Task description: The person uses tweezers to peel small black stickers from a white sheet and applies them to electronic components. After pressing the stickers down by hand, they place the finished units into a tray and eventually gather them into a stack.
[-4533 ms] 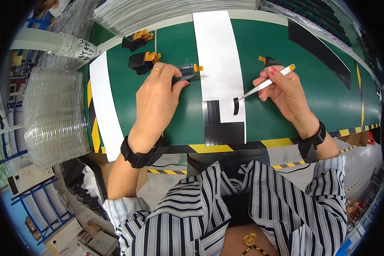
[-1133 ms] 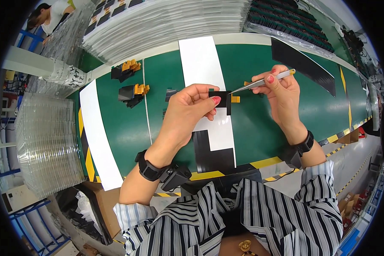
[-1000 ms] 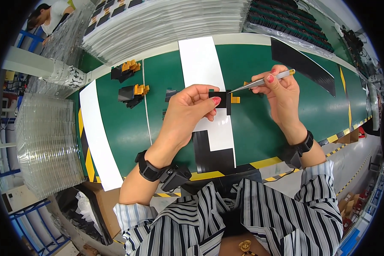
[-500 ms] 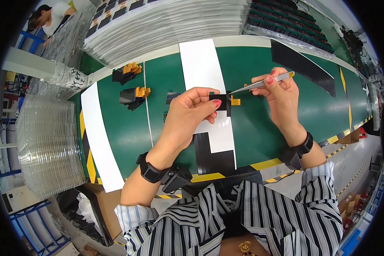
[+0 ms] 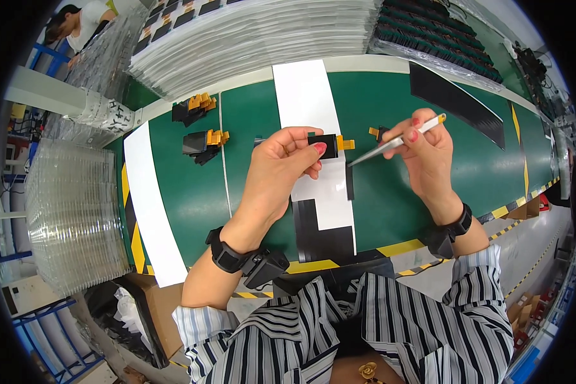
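Observation:
My left hand [image 5: 281, 163] pinches a small black display screen [image 5: 327, 146] between thumb and fingers. An orange flex cable [image 5: 345, 144] sticks out of its right side. My right hand [image 5: 429, 150] is closed round a pair of metal tweezers [image 5: 390, 146] pointing left and down. Right at their tip hangs a narrow black strip [image 5: 350, 182], apart from the screen, over the edge of the white sheet [image 5: 307, 96]. Another small part with an orange cable [image 5: 373, 132] lies beside my right fingers, partly hidden.
Two piles of black screens with orange cables [image 5: 198, 105] [image 5: 205, 144] lie on the green mat [image 5: 256, 109]. Black sheet pieces [image 5: 306, 233] are at the near edge, a black sheet [image 5: 457, 102] at back right. Stacked clear trays [image 5: 256, 38] stand behind; a person [image 5: 83, 25] works far left.
The black strip, earlier against the screen, is now away from it, lower and to the right. The tweezers' tip has moved down with it. My left hand still holds the screen.

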A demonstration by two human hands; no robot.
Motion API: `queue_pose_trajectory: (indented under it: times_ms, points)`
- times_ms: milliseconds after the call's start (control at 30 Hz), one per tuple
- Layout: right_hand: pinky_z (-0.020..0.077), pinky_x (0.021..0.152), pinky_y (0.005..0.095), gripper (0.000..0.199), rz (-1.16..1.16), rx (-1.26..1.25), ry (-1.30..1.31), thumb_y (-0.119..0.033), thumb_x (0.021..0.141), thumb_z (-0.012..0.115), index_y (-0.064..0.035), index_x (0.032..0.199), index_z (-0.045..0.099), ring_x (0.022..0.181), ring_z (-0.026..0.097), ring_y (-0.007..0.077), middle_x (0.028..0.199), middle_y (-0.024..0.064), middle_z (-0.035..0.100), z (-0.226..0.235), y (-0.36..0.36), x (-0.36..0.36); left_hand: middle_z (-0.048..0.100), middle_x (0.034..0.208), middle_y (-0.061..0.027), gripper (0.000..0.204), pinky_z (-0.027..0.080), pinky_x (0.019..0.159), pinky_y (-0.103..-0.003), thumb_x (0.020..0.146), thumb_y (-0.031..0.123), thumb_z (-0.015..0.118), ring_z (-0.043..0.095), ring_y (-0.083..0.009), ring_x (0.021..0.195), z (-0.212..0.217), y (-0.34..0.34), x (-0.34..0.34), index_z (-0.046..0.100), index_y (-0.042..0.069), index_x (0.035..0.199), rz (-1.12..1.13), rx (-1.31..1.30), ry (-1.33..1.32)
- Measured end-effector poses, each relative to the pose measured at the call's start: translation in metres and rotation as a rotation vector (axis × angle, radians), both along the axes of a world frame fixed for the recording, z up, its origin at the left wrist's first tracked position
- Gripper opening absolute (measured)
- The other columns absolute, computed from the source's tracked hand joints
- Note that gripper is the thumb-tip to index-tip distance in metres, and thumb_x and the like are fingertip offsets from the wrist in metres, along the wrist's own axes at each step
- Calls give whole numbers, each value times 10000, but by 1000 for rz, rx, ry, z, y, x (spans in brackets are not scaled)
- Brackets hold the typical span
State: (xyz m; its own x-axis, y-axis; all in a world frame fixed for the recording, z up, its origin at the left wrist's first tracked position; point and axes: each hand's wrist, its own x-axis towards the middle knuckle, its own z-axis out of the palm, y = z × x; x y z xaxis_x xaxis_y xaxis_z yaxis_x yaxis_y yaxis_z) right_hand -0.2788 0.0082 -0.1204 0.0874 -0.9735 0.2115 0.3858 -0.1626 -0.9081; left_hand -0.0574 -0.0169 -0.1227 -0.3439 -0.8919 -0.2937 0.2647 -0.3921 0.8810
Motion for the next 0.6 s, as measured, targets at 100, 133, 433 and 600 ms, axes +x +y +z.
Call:
queue_pose_trajectory:
  times_ms: [100, 133, 433, 600]
  points:
    - [517, 650, 278, 101, -119, 84, 48, -112, 890, 522, -56, 936, 451, 699, 613, 208, 869, 192, 614, -1, -5, 3, 524, 678, -3, 187, 413, 555, -218, 814, 6, 591, 510, -85, 602, 3, 2, -1, 589, -13, 1000, -34, -10, 0]
    - [517, 650, 278, 101, -121, 85, 48, -112, 890, 522, -56, 936, 451, 699, 613, 208, 869, 192, 614, -1, -5, 3, 521, 675, -2, 186, 412, 555, -217, 814, 5, 590, 511, -85, 601, 4, 2, -1, 590, -11, 999, -51, -10, -4]
    - [517, 649, 274, 87, -157, 73, 38, -103, 892, 518, -49, 929, 461, 698, 617, 202, 879, 198, 615, -4, -8, 0, 519, 668, -1, 177, 410, 549, -217, 815, 9, 596, 509, -87, 592, 4, 4, -2, 592, -4, 992, -93, 2, -2]
    - [518, 649, 265, 86, -166, 77, 35, -103, 894, 516, -48, 928, 459, 698, 620, 197, 885, 197, 615, -5, -8, 0, 528, 671, -4, 178, 411, 549, -219, 814, 15, 602, 510, -86, 591, 4, 4, -2, 593, -1, 992, -99, -1, -14]
